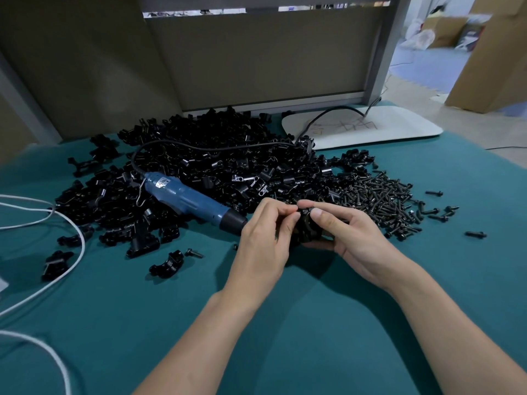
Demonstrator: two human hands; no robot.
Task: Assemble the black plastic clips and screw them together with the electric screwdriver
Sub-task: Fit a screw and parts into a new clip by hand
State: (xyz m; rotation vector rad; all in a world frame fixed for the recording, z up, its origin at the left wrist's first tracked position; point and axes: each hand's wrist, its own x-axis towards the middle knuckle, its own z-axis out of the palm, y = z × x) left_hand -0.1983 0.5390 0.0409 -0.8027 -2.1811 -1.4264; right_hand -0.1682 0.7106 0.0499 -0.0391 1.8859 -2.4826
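Black plastic clip (306, 227) sits pinched between my left hand (262, 243) and right hand (349, 236), close together above the teal cloth (285, 323); I judge the halves need seating flush, holes aligned, before I reach for the electric screwdriver (188, 199) lying beside them.

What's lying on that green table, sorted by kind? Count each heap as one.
Electric screwdriver: 1
Hands: 2, left hand and right hand
Black clip held in them: 1
Heap of black clips: 1
Heap of screws: 1
Total: 6
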